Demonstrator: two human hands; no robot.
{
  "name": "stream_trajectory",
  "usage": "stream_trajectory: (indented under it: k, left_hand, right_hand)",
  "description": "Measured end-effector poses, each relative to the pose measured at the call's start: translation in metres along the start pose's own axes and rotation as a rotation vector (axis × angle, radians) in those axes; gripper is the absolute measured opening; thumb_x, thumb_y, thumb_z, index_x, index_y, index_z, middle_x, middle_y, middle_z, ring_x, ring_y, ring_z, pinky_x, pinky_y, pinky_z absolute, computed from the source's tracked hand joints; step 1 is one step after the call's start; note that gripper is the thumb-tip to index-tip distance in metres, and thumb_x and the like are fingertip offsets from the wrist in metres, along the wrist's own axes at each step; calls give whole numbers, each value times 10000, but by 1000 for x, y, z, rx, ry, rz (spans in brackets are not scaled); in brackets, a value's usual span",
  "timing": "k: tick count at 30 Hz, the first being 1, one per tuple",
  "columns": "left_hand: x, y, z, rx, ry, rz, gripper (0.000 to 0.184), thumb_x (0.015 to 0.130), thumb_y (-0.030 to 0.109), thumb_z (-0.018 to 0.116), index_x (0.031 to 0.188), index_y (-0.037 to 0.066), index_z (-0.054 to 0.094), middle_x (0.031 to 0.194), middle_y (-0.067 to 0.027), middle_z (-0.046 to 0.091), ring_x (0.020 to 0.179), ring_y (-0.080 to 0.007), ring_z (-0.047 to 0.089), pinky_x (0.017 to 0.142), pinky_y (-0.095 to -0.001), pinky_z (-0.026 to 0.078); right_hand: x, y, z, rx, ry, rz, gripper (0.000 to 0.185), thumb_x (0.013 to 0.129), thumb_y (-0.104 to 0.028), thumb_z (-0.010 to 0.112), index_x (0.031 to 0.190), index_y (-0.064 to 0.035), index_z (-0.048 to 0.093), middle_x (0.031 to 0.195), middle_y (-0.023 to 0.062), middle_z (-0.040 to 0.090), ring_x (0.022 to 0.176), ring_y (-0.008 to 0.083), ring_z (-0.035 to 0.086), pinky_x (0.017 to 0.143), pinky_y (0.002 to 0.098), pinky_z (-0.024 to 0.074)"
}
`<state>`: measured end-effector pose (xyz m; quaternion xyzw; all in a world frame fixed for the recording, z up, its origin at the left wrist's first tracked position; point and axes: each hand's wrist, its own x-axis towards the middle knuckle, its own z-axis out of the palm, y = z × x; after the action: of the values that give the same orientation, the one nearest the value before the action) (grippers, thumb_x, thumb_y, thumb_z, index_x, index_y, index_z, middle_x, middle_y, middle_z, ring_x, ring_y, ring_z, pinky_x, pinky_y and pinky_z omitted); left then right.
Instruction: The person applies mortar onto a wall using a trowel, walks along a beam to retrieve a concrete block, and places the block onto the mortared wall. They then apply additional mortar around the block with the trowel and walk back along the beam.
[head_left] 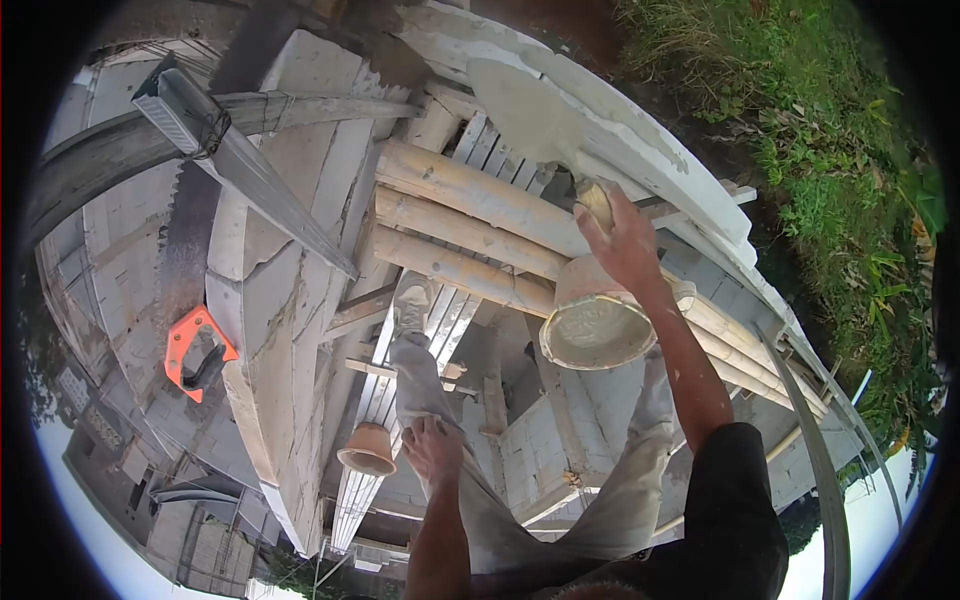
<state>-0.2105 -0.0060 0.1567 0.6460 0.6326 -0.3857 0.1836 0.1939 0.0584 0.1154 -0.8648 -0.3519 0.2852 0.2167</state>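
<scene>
My right hand (622, 235) is closed around the pale wooden handle of a trowel (594, 203). The trowel's blade is coated in grey mortar and lies against the top of the pale block wall (655, 160). Below my right forearm, a bucket (600, 335) with wet mortar on its inside rests by the bamboo poles (480, 205). My left hand (433, 450) lies on my left knee with fingers spread a little, holding nothing. Just left of it, and lower down, is a smaller brownish bucket (367, 449).
A handsaw (200, 350) with an orange handle stands against the left block wall (260, 400). A metal channel (260, 190) is tied across a curved pole (330, 108). Gaps between poles and metal slats (455, 325) open onto the floor far below. Grass (820, 200) grows beyond the right wall.
</scene>
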Motion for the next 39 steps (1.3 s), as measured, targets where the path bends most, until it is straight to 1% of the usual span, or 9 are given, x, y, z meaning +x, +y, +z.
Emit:
stream_trajectory:
  k: [5, 6, 9, 13, 23, 25, 27, 33, 39]
  left_hand:
    - [3, -7, -8, -50, -21, -12, 312, 883, 296, 541, 1089, 99, 668, 1206, -57, 596, 1183, -294, 485, 994, -440, 371]
    - [3, -10, -6, -55, -26, -13, 312, 883, 296, 541, 1089, 99, 668, 1206, -57, 596, 1183, -294, 485, 994, -440, 371]
    - [3, -13, 0, -70, 9, -10, 308, 890, 293, 534, 1086, 98, 670, 1205, -61, 596, 1182, -295, 485, 997, -438, 371]
    - [6, -16, 3, -97, -10, -5, 307, 891, 293, 534, 1087, 99, 669, 1198, -62, 597, 1173, -292, 487, 1001, -442, 369]
    - [5, -13, 0, -64, 4, 5, 273, 864, 273, 564, 1053, 107, 671, 1159, -52, 614, 1134, -288, 510, 968, -434, 397]
    - [1, -15, 1, -57, 8, 6, 271, 862, 272, 567, 1050, 107, 671, 1154, -52, 616, 1127, -286, 514, 963, -436, 399]
    - [1, -12, 2, -56, 25, 27, 270, 860, 271, 569, 1047, 106, 671, 1149, -51, 618, 1119, -285, 519, 958, -438, 402]
    - [2, -11, 0, -26, 11, 21, 274, 866, 271, 562, 1050, 99, 670, 1148, -51, 620, 1110, -278, 523, 957, -427, 401]
    - [3, -13, 5, -27, 37, 25, 294, 873, 281, 550, 1072, 99, 668, 1144, -51, 622, 1111, -273, 522, 956, -421, 400]
  right_hand:
    - [138, -29, 29, -446, 322, -276, 369, 880, -347, 638, 1166, -122, 576, 1044, 111, 627, 943, 301, 643, 745, 436, 536]
    - [150, -32, 31, -451, 318, -280, 369, 880, -347, 638, 1166, -122, 576, 1044, 111, 627, 943, 301, 643, 745, 436, 536]
    - [166, -35, 30, -705, 304, -219, 408, 864, -314, 657, 1250, -240, 546, 978, 51, 579, 954, 247, 628, 724, 388, 539]
    - [148, -14, 25, -664, 363, -251, 409, 863, -287, 658, 1255, -248, 548, 998, 48, 577, 959, 247, 623, 746, 397, 535]
    - [79, 66, -23, -756, 345, -124, 418, 816, -265, 699, 1220, -235, 597, 990, 38, 558, 955, 228, 598, 777, 394, 507]
    - [72, 67, -26, -725, 367, -130, 420, 816, -259, 699, 1222, -236, 599, 994, 38, 558, 958, 229, 596, 781, 395, 505]
    - [79, 62, -27, -775, 250, -82, 428, 818, -250, 696, 1234, -239, 595, 991, 36, 563, 962, 231, 598, 795, 398, 501]
    - [123, 8, -7, -680, 343, -164, 412, 837, -254, 684, 1236, -254, 581, 994, 37, 595, 981, 244, 608, 827, 399, 496]
    - [139, 14, 22, -685, 364, -213, 447, 816, -230, 694, 1248, -257, 584, 991, 44, 570, 963, 247, 595, 807, 410, 496]
